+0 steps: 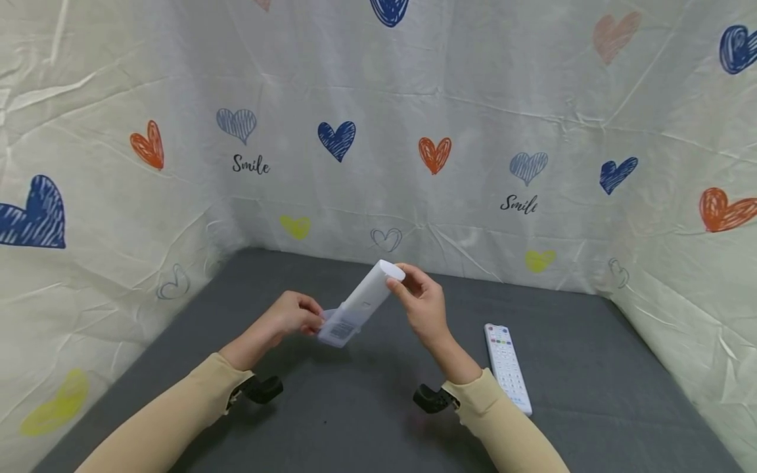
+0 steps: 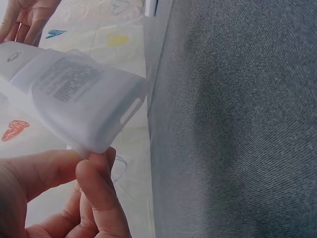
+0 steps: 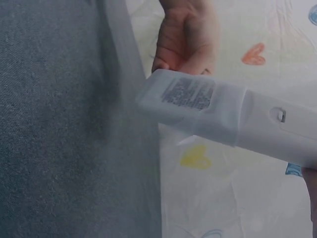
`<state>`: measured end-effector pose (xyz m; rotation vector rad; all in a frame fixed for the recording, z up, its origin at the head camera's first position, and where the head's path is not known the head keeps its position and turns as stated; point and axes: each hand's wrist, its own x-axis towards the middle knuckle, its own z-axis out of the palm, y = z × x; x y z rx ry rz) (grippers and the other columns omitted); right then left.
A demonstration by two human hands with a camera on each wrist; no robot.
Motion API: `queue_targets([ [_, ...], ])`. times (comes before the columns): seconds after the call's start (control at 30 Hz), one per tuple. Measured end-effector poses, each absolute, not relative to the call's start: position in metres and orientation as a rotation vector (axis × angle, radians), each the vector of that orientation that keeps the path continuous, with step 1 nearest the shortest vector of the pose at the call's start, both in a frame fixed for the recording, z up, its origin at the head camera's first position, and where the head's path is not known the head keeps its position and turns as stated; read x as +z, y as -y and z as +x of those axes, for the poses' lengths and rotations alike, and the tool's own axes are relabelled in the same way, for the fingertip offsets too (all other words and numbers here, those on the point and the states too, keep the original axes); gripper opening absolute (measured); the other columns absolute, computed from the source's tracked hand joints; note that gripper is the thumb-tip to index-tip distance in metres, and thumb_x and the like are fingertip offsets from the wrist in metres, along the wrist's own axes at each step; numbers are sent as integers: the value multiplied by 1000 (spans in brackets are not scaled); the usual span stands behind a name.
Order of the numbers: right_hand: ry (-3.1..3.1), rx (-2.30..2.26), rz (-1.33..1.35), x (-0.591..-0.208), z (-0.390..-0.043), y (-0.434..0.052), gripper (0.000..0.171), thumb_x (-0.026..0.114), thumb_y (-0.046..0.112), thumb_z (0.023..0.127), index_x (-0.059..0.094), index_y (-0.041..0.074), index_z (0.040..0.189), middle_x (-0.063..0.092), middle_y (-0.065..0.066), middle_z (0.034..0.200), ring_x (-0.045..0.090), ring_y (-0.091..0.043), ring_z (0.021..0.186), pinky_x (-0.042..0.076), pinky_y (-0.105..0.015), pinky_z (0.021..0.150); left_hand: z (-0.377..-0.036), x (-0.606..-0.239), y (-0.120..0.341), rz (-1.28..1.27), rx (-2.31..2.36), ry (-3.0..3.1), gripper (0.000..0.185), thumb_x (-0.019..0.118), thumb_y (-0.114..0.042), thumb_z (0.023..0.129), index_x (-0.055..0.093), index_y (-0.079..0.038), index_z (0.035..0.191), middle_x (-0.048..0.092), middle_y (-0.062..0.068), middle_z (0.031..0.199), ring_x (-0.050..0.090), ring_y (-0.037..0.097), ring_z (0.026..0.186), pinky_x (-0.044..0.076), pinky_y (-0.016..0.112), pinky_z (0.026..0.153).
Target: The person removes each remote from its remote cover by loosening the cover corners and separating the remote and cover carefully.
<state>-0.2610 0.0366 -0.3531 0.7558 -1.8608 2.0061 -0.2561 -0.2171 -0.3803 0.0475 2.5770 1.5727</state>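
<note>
A white remote control is held tilted above the table, its back with the battery-cover latch toward me. Around its lower end sits a translucent soft cover, through which a printed label shows; the upper part of the remote is bare. My left hand pinches the cover's edge near its bottom corner between thumb and fingers. The right hand grips the bare upper end, thumb on one side and fingers on the other. In the right wrist view, the cover's rim crosses the remote below the latch.
A second white remote control lies buttons up on the dark grey tabletop, beside my right forearm. White cloth printed with hearts and "Smile" hangs at the back and both sides. Black wrist devices sit below both cuffs.
</note>
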Motion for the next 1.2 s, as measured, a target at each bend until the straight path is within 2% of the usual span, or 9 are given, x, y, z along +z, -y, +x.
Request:
queue_targets([
  [0.23, 1907, 1980, 793, -354, -263, -36, 29, 67, 6, 87, 62, -5, 113, 63, -20, 110, 62, -11, 94, 53, -20, 79, -253, -382, 216, 51, 1586, -2514, 20, 65, -3, 82, 66, 8, 99, 67, 13, 89, 62, 14, 68, 58, 37, 67],
  [0.47, 1946, 1993, 832, -355, -263, -33, 30, 66, 3, 87, 61, -6, 115, 61, -23, 112, 61, -8, 93, 52, -18, 80, -253, -387, 216, 88, 1620, -2367, 32, 59, -3, 85, 59, 12, 113, 66, 13, 98, 62, 13, 75, 56, 32, 69],
  [0.63, 1915, 2002, 858, -354, -262, -31, 31, 65, 0, 86, 60, -7, 116, 60, -23, 113, 60, -7, 95, 52, -18, 80, -258, -386, 216, 66, 1643, -2343, 30, 57, -11, 91, 57, 8, 114, 63, 8, 92, 58, 12, 72, 53, 29, 67],
  [0.83, 1894, 1998, 906, -352, -261, -31, 30, 66, 0, 86, 60, -7, 114, 61, -18, 110, 60, -8, 94, 53, -19, 80, -263, -385, 216, 60, 1641, -2420, 29, 60, -23, 94, 64, 4, 105, 60, 4, 82, 55, 14, 70, 52, 32, 67],
  [1.0, 1859, 1970, 964, -350, -263, -33, 29, 64, -1, 87, 59, -7, 115, 60, -19, 110, 60, -9, 97, 53, -20, 82, -262, -386, 214, 65, 1595, -2547, 20, 60, -13, 92, 67, 4, 98, 60, 2, 71, 56, 13, 63, 55, 37, 65],
  [1.2, 1819, 1939, 954, -347, -265, -38, 30, 65, -1, 86, 60, -7, 115, 62, -16, 109, 62, -10, 98, 54, -20, 80, -260, -383, 208, 87, 1588, -2571, 12, 60, -5, 87, 68, 4, 88, 61, 4, 67, 55, 14, 57, 53, 36, 61],
])
